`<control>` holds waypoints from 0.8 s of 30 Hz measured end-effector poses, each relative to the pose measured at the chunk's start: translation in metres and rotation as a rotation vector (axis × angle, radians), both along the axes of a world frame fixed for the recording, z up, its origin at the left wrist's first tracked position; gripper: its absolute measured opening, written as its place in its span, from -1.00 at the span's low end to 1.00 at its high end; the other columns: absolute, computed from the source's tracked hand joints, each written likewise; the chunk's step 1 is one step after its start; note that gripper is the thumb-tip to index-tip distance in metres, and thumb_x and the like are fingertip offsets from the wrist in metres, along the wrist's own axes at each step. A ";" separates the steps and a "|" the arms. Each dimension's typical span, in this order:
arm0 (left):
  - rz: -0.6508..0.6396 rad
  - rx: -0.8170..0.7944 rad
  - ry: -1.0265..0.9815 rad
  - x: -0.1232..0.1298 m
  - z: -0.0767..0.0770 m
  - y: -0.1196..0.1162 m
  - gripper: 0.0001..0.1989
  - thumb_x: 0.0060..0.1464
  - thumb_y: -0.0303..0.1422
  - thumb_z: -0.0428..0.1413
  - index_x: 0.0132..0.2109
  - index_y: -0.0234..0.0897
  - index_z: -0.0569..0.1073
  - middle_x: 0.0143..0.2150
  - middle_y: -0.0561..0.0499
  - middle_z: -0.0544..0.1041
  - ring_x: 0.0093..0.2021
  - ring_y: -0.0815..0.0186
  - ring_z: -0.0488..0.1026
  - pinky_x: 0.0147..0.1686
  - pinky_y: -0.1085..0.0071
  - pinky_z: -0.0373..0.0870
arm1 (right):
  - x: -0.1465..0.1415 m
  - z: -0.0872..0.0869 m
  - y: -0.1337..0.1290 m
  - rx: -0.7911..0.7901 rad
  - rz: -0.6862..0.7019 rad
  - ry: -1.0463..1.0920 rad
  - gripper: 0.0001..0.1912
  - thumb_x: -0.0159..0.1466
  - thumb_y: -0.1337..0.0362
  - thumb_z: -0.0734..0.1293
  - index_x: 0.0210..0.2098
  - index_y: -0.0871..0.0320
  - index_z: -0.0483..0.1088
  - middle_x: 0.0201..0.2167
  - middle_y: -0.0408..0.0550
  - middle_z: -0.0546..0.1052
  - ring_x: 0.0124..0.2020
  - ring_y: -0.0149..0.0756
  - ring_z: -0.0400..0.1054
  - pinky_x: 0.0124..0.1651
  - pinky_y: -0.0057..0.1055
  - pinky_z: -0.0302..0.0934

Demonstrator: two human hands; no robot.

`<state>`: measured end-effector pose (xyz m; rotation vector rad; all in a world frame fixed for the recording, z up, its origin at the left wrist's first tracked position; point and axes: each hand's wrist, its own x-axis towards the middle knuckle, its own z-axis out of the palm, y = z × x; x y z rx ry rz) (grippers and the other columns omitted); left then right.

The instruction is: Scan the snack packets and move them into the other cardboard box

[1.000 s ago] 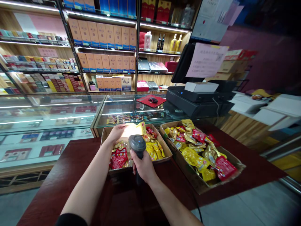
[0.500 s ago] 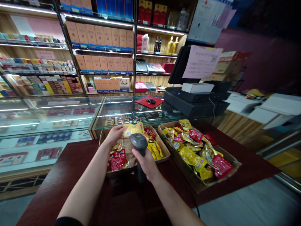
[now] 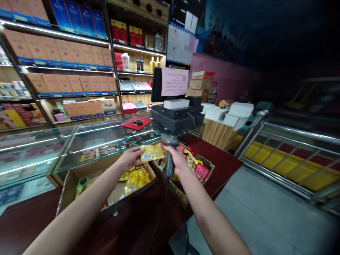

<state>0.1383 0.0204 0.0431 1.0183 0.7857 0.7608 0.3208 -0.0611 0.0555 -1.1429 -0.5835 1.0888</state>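
Pinched in my left hand (image 3: 130, 158) is a yellow snack packet (image 3: 153, 152), with its barcode label showing. My right hand (image 3: 177, 161) is wrapped round the grip of a dark grey barcode scanner (image 3: 170, 163), held upright just right of the packet. The scanner's cable hangs down in front of the counter. Below my left arm is a cardboard box (image 3: 63, 191) with yellow packets (image 3: 136, 179) inside. Behind the scanner and my right hand, a second cardboard box (image 3: 211, 169) holds red (image 3: 202, 172) and yellow packets, partly hidden.
A dark red counter (image 3: 220, 156) carries both boxes. Behind it stand a glass display case (image 3: 87, 132), a red mat (image 3: 127, 123) with a mouse, and a cash register monitor (image 3: 157, 85) with a paper sheet. A metal railing (image 3: 287, 159) is at the right.
My view has swung to the right. The held packet and scanner have moved right relative to the boxes, from over the left box toward the right one. Both hands keep their hold.
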 end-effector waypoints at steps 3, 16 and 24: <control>-0.108 -0.014 0.009 0.061 0.007 -0.007 -0.78 -0.03 -0.41 0.25 -0.19 -0.38 0.48 -0.25 -0.15 0.57 -0.29 0.23 0.54 -0.30 0.24 0.56 | 0.051 0.004 -0.011 0.018 -0.071 0.009 -0.73 -0.05 0.22 0.43 -0.38 0.22 0.41 -0.64 -0.17 0.45 -0.63 -0.39 0.31 -0.56 -0.48 0.19; -0.178 0.109 0.312 0.077 0.005 -0.017 -0.62 -0.21 -0.22 0.34 -0.20 -0.29 0.55 -0.22 -0.13 0.57 -0.29 0.23 0.52 -0.47 0.44 0.47 | 0.098 0.003 -0.036 0.022 -0.282 -0.151 -0.74 -0.09 0.18 0.43 -0.48 0.23 0.38 -0.70 -0.25 0.33 -0.64 -0.48 0.15 -0.58 -0.50 0.00; 0.107 0.097 0.403 -0.089 0.000 -0.010 -0.51 -0.27 -0.18 0.35 -0.16 -0.32 0.54 -0.18 -0.20 0.57 -0.28 0.20 0.52 -0.46 0.40 0.46 | -0.022 -0.014 -0.001 0.061 0.122 -0.135 -0.69 -0.06 0.21 0.43 -0.32 0.21 0.50 -0.43 -0.14 0.54 -0.40 -0.40 0.36 -0.34 -0.51 0.21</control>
